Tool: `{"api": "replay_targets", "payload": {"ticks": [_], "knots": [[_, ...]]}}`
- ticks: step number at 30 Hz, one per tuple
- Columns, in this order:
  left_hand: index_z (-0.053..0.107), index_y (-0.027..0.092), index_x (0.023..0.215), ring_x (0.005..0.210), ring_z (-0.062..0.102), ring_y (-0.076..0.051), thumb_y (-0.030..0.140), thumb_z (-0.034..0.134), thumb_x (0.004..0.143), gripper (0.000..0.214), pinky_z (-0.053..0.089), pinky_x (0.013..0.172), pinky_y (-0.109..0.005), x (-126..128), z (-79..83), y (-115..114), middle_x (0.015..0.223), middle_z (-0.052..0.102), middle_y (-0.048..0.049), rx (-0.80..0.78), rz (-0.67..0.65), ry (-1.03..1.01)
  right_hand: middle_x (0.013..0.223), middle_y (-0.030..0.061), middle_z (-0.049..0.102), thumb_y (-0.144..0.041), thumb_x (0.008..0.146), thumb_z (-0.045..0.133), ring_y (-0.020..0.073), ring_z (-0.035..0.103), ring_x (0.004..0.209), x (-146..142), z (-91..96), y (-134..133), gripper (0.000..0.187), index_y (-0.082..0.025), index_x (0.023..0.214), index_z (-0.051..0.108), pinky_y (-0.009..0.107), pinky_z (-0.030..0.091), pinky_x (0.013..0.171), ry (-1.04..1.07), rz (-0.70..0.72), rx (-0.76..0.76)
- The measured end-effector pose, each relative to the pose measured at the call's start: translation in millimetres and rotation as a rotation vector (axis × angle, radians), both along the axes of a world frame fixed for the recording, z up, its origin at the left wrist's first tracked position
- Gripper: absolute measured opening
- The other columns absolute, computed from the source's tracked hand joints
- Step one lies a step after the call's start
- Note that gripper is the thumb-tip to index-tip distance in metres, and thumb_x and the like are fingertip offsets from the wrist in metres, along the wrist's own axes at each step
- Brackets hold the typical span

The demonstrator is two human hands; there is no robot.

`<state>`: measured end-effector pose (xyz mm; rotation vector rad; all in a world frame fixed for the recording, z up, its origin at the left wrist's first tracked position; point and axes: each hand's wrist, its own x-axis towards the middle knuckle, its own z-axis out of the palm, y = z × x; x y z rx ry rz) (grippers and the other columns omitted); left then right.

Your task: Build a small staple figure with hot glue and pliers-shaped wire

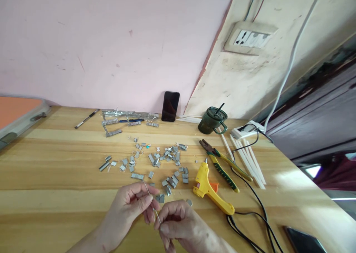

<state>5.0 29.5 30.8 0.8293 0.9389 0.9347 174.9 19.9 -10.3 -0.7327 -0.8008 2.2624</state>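
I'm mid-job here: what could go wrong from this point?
The thin wire is pinched in the left grip and the right grip; it could bend or slip.
The glue gun lies near the right grip; a sideways move might knock it. I can't tell whether it is hot.
The cup stands close to the power strip; tipping it might cause a spill there.
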Motion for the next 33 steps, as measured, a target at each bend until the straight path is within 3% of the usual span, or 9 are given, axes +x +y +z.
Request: {"api": "replay_targets", "payload": {"ticks": [8,13,22,33], "knots": [[0.071,0.014,0.08,0.048,0.062,-0.012,0.034,0.077,0.068,0.024,0.046,0.048,-0.021,5,3.4,-2,0.063,0.073,-0.0048,-0.095,0.023,-0.108,0.053,-0.002,0.059,-0.03,0.063,0.08,0.0038,0.051,0.035,-2,2.5,-2,0.025,-0.009,0.072,0.071,0.013,0.045,0.036,-0.023,-0.06,0.059],[0.064,0.015,0.064,0.046,0.06,-0.01,0.027,0.079,0.067,0.02,0.043,0.045,-0.018,8,4.1,-4,0.064,0.073,-0.0044,-0.182,0.039,-0.197,0.064,0.0,0.062,-0.031,0.065,0.08,0.0032,0.052,0.04,-3,4.9,-3,0.022,-0.011,0.072,0.071,0.014,0.046,0.04,-0.047,-0.08,0.103],[0.066,0.014,0.064,0.042,0.055,-0.008,0.035,0.075,0.071,0.024,0.041,0.044,-0.018,9,2.1,-6,0.056,0.069,-0.0015,-0.105,0.056,-0.153,0.066,-0.0018,0.061,-0.036,0.064,0.08,0.0024,0.051,0.044,-8,14.6,-6,0.024,-0.016,0.074,0.073,0.014,0.045,0.045,-0.071,-0.055,0.158],[0.065,0.016,0.071,0.035,0.047,-0.006,0.049,0.072,0.069,0.033,0.032,0.038,-0.016,8,-3.5,-7,0.047,0.068,-0.0012,-0.057,0.061,-0.007,0.065,-0.0006,0.063,-0.038,0.06,0.082,0.0059,0.056,0.045,-16,-6.7,-12,0.031,-0.012,0.07,0.068,0.019,0.047,0.047,-0.128,-0.02,0.117]]}}
